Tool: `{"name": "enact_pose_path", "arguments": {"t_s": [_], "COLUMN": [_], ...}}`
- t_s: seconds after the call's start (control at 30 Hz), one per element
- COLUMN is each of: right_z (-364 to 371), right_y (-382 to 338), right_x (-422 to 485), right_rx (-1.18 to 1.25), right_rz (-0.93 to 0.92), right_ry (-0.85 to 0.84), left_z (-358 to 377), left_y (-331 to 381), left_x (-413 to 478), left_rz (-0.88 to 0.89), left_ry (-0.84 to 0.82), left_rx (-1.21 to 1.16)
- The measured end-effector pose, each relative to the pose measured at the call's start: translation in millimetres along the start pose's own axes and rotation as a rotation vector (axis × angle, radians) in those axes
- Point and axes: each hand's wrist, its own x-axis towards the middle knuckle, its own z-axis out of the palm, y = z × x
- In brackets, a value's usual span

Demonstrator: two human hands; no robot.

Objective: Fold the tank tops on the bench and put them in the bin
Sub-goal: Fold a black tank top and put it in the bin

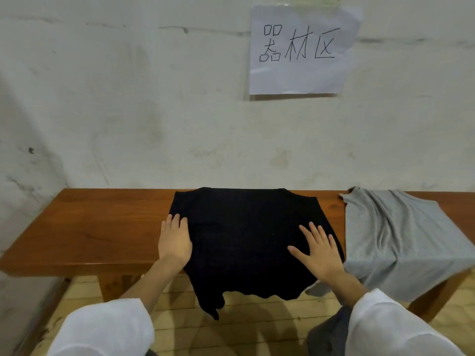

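A black tank top (pixel 241 235) lies spread across the middle of the wooden bench (pixel 90 227), its lower part hanging over the front edge. My left hand (pixel 174 241) lies flat with straight fingers on the top's left edge. My right hand (pixel 317 250) presses flat with spread fingers on its right side. A grey tank top (pixel 401 237) lies crumpled on the bench to the right, draped over the front edge and touching the black one. No bin is in view.
The bench stands against a white wall (pixel 154 111) with a paper sign (pixel 300 50) taped above. The left stretch of the bench top is bare wood. Yellowish tiled floor (pixel 244 330) shows under the bench.
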Motion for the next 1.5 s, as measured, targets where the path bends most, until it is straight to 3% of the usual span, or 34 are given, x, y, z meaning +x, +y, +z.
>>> {"name": "enact_pose_path", "arguments": {"t_s": [0.13, 0.27, 0.5, 0.63, 0.73, 0.93, 1.2, 1.27, 1.4, 1.43, 1.5], "right_z": [-6.6, -8.6, -10.8, -9.1, -2.8, 0.1, -4.1, -10.5, -12.4, -7.9, 7.1], "right_y": [7.9, 17.4, 18.4, 14.2, 12.1, 6.9, -0.9, -2.0, -7.3, -8.9, -10.3], "right_x": [11.7, 15.3, 16.4, 11.5, 7.6, 4.3, 0.7, -1.8, -40.8, -54.3, -72.4], "right_rx": [-0.004, -0.025, -0.016, -0.012, -0.066, -0.116, 0.012, 0.164, 0.378, 0.452, 0.530], "right_rz": [-0.020, -0.062, -0.051, -0.028, -0.028, 0.003, 0.005, 0.022, -0.010, -0.042, -0.051], "right_ry": [-0.036, -0.041, -0.048, -0.044, -0.017, -0.003, -0.038, 0.051, 0.443, 0.411, 0.191], "left_z": [18.1, 14.3, -29.3, -18.3, 3.0, 17.1, 15.3, 12.4, 9.7, 15.3, 30.7], "left_y": [20.7, 8.8, -25.1, 1.9, 14.7, -0.9, -13.4, -13.1, -6.1, -5.7, -7.3], "left_x": [-22.8, -31.0, -7.9, -9.8, -16.9, -10.3, -18.7, -17.9, -54.1, -70.9, -98.1], "left_rz": [0.230, 0.472, 0.262, 0.095, 0.043, 0.087, 0.151, 0.154, 0.424, 0.495, 0.531], "left_ry": [0.036, -0.041, -0.294, -0.177, -0.080, -0.079, -0.096, -0.088, 0.231, 0.247, 0.128], "left_rx": [-0.165, -0.039, -0.164, -0.275, -0.137, 0.150, 0.176, 0.088, -0.026, -0.055, -0.064]}}
